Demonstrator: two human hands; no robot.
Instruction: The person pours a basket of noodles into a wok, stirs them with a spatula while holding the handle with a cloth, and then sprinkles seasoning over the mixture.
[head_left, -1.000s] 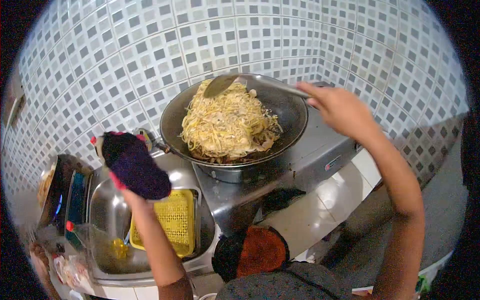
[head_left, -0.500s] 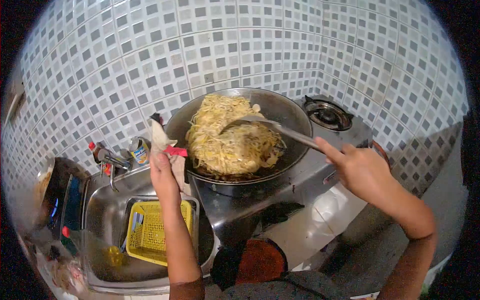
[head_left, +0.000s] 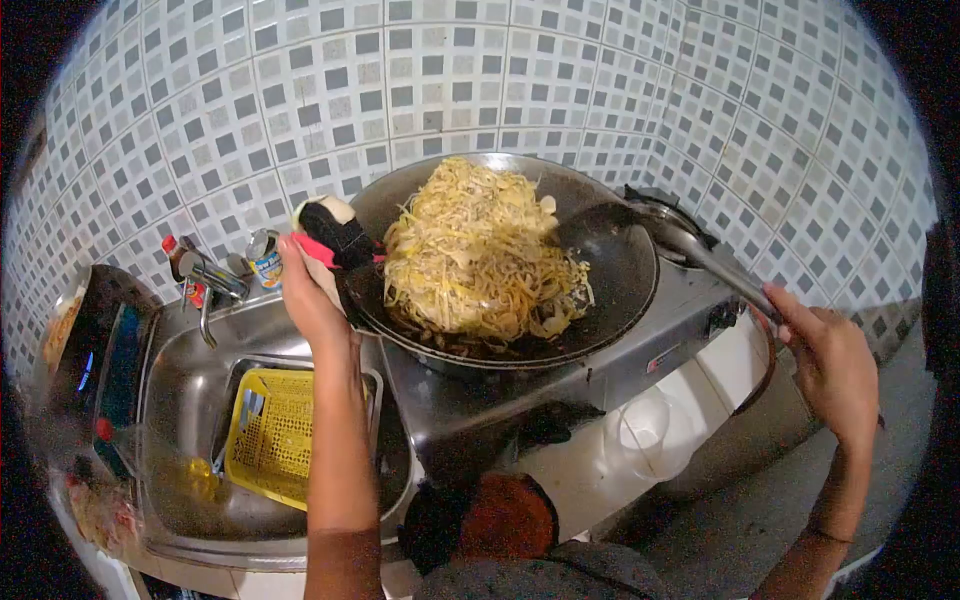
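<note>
A large dark wok (head_left: pixel 610 290) heaped with yellow noodles (head_left: pixel 480 255) sits on a steel gas stove (head_left: pixel 560 375). My left hand (head_left: pixel 308 290) grips the wok's left handle through a dark cloth with pink trim (head_left: pixel 335 235). The wok looks tilted. My right hand (head_left: pixel 830 365) holds the long handle of a metal spatula (head_left: pixel 640 235), whose blade rests in the wok at the right of the noodle pile.
A steel sink (head_left: pixel 180 400) at left holds a yellow plastic basket (head_left: pixel 270 435). A tap (head_left: pixel 205 285) and a small tin can (head_left: pixel 265 258) stand behind it. A second burner (head_left: pixel 660 205) lies behind the wok. Tiled walls close the corner. A rounded appliance (head_left: pixel 85 350) sits far left.
My left hand brought the cloth up from over the sink and clamped it on the wok's left handle. My right hand drew back to the right, sliding the spatula to the wok's right side.
</note>
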